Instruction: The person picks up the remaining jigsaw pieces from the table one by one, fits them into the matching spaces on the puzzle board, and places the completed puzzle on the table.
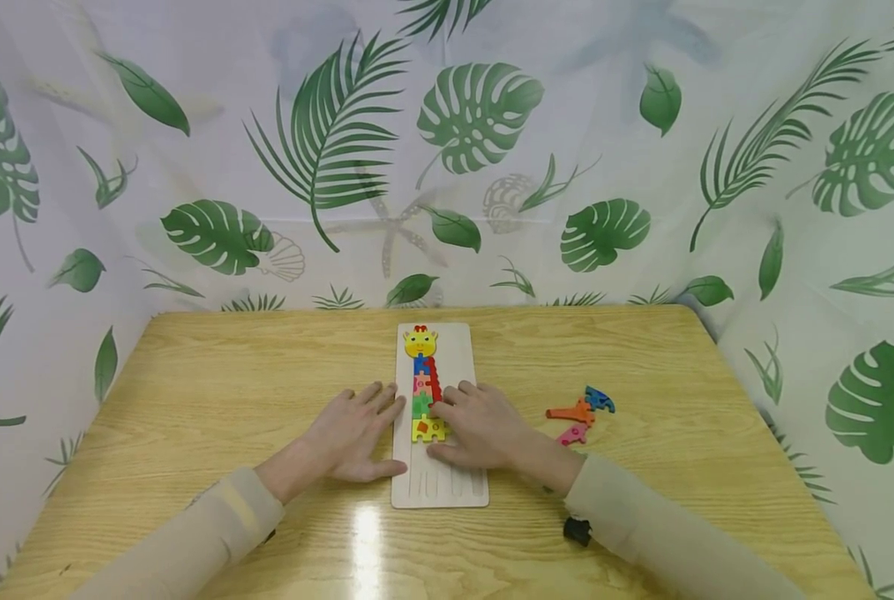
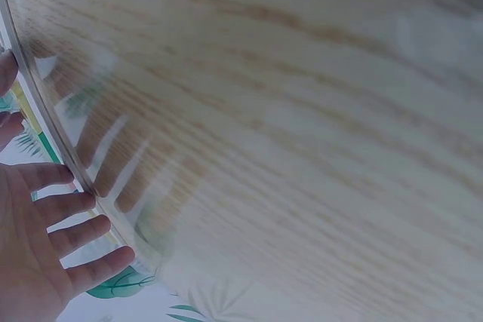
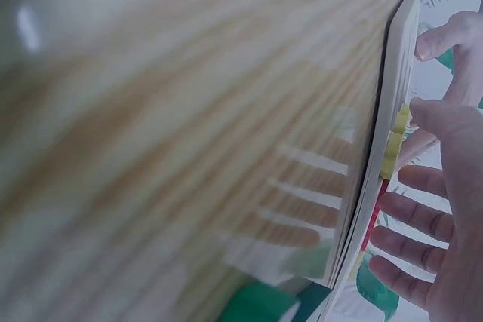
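Observation:
A pale board point(image 1: 447, 492) lies upright before me with a giraffe puzzle on it. The yellow giraffe head point(image 1: 420, 343) sits at the top; blue, pink and green point(image 1: 421, 406) neck pieces run down to a yellow piece point(image 1: 427, 430), with a red mane strip point(image 1: 433, 379) alongside. My left hand point(image 1: 360, 433) rests at the board's left edge, fingers spread, thumb near its lower part. Over the board's right side lies my right hand point(image 1: 480, 425), fingers extended at the mane and thumb by the yellow piece. In the right wrist view, the thumb tip meets the yellow piece's edge.
Right of the board lie loose pieces: a blue one point(image 1: 600, 399), an orange one point(image 1: 574, 412) and a pink one point(image 1: 574, 434). A green piece point(image 3: 260, 303) shows in the right wrist view. Leaf-patterned cloth point(image 1: 491, 250) stands behind the wooden table point(image 1: 267, 358).

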Motion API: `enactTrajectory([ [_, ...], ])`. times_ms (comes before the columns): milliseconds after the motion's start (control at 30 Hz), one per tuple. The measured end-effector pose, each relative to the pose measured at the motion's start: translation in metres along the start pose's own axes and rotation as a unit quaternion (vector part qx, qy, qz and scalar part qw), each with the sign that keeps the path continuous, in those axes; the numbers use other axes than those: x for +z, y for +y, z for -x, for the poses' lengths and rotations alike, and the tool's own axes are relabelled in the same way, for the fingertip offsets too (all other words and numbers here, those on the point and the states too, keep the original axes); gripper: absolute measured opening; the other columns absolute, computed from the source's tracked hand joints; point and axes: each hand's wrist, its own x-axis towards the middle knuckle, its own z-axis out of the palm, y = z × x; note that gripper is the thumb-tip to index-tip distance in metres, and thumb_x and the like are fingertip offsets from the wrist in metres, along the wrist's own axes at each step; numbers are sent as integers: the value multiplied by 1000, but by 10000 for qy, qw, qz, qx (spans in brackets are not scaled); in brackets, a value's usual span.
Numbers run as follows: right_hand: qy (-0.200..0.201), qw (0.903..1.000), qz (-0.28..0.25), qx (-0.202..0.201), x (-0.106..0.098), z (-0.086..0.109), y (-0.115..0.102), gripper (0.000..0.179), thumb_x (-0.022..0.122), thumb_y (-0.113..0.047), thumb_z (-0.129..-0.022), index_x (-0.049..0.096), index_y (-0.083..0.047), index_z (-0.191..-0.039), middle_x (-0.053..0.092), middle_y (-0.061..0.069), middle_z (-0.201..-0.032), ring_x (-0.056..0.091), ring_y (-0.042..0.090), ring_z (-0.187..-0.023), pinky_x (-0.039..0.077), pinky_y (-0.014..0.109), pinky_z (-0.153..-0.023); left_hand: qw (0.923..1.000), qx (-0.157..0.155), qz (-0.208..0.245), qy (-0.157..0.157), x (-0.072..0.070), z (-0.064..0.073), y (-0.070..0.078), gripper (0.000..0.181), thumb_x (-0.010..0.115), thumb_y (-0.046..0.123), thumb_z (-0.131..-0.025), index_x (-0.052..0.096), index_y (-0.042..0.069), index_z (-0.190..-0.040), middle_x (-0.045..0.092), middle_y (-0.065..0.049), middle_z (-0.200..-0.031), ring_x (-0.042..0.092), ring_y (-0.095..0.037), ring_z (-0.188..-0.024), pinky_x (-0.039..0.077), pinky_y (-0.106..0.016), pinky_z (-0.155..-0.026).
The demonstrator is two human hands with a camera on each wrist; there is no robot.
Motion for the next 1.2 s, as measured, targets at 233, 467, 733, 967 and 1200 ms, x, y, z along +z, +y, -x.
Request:
enactTrajectory([
  [233, 29, 9999, 24, -130, 0, 5, 4, 62, 62, -67, -95, 68, -20, -136, 70, 4, -125, 64, 22, -106, 56, 38, -88, 10000, 21, -30, 0, -1, 0, 0, 98, 46, 80, -94, 42, 9, -162, 41, -16, -170, 46, -39, -153, 50, -56, -114],
  [467, -57, 9998, -110, -123, -1, 11, 6, 74, 58, -73, -93, 61, -20, -146, 67, 7, -136, 63, 26, -118, 56, 43, -95, 10000, 22, -22, 14, -2, 1, 0, 98, 46, 80, -94, 43, 9, -162, 41, -16, -169, 46, -38, -153, 50, -56, -114],
  [733, -70, 9995, -300, -121, 1, 20, 10, 79, 57, -74, -93, 56, -21, -151, 63, 6, -143, 60, 29, -128, 53, 47, -103, 10000, -1, 11, -17, -1, 0, 0, 98, 46, 80, -94, 42, 10, -162, 41, -15, -170, 46, -39, -153, 49, -57, -115],
  [967, -96, 9989, -455, -21, -6, 31, 14, 80, 60, -73, -92, 55, -20, -152, 63, 7, -143, 58, 30, -130, 53, 52, -107, 10000, 7, -7, -1, -1, 0, 0, 99, 46, 81, -94, 42, 10, -162, 41, -16, -169, 46, -39, -153, 49, -56, -115],
  [1200, -126, 9983, -548, 122, -4, 39, 22, 80, 62, -72, -92, 55, -21, -152, 61, 6, -146, 57, 29, -132, 51, 54, -110, 10000, -9, -26, 17, -1, 0, 0, 98, 46, 81, -93, 43, 10, -161, 41, -16, -169, 46, -39, -153, 49, -56, -115],
])
